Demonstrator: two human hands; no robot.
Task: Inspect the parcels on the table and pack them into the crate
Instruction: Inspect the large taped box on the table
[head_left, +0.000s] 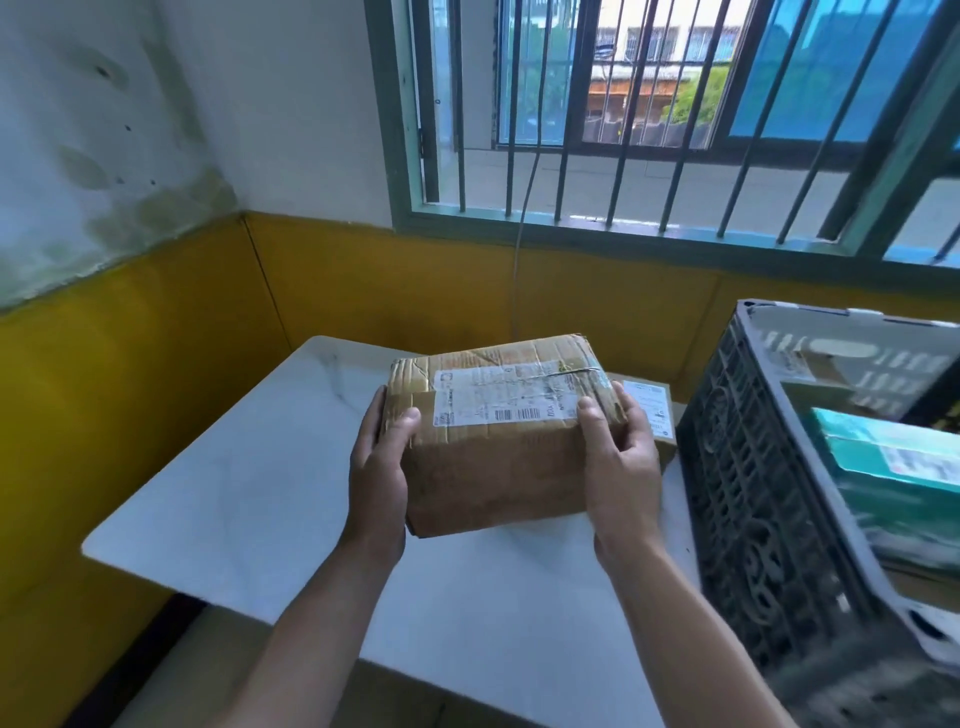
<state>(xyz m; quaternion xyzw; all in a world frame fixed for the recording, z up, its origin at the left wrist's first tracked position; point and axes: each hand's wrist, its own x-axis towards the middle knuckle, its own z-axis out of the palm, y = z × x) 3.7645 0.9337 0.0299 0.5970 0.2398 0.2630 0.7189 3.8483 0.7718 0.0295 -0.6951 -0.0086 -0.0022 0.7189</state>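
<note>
The box (493, 467) carries a white shipping label (509, 397) across its top, with a barcode (517, 414) near the label's near edge and small codes at its left end. The print is too blurred to read. The box is brown cardboard, creased and scuffed. Clear tape runs over its wrinkled left end, and a thin band crosses the top near its right end.

It sits over the far half of the counter (249, 467), nearer the right edge, with its top tilted toward the camera. I cannot tell whether its base touches the counter.

The left grip (376, 467) clasps the box's left end, thumb on the top edge and fingers curled behind. The right grip (621, 457) clasps the right end, thumb on the label's right end and fingers wrapped round the side.

A second parcel (652, 410) with an unreadable white label lies at the far right corner, behind the right grip. The dark latticed crate (743, 493) stands at the right edge and holds a teal carton (893, 457) with a blurred label
</note>
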